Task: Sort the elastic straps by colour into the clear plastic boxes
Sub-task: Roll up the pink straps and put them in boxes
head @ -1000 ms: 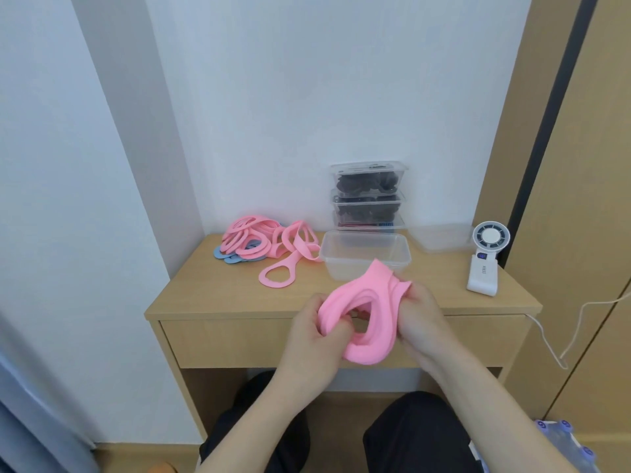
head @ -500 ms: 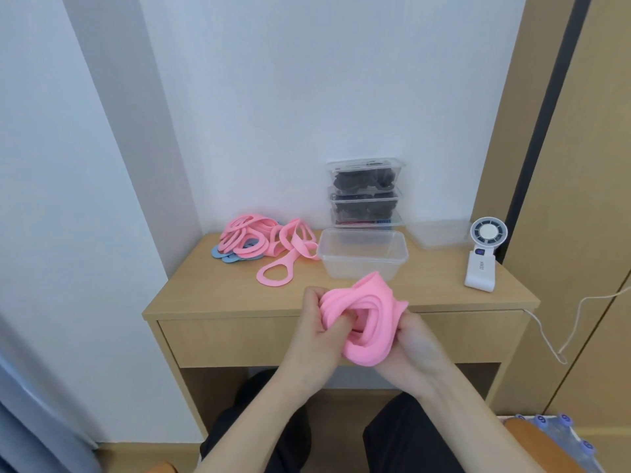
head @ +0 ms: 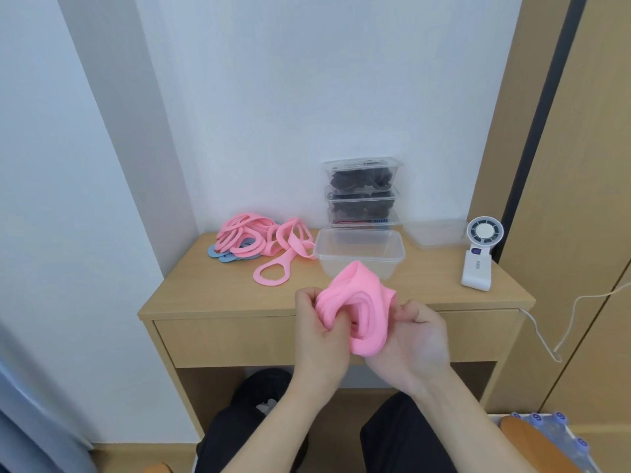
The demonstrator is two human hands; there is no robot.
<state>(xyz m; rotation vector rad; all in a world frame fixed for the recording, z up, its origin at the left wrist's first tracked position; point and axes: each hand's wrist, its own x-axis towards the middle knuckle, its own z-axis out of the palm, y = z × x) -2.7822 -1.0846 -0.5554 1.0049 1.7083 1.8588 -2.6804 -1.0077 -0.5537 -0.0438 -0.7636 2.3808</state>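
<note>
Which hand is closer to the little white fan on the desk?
Right. The right hand holds the pink strap bundle, below and left of the white fan. The left hand grips the bundle's other side, further left from the fan.

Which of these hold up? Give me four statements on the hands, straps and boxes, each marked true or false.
1. The left hand and right hand both grip the bundle of pink straps. True.
2. The open clear box already holds pink straps. False: no straps show inside it.
3. The stacked lidded boxes hold dark contents. True.
4. The white fan stands left of the loose strap pile. False: it stands far right of that pile.
</note>
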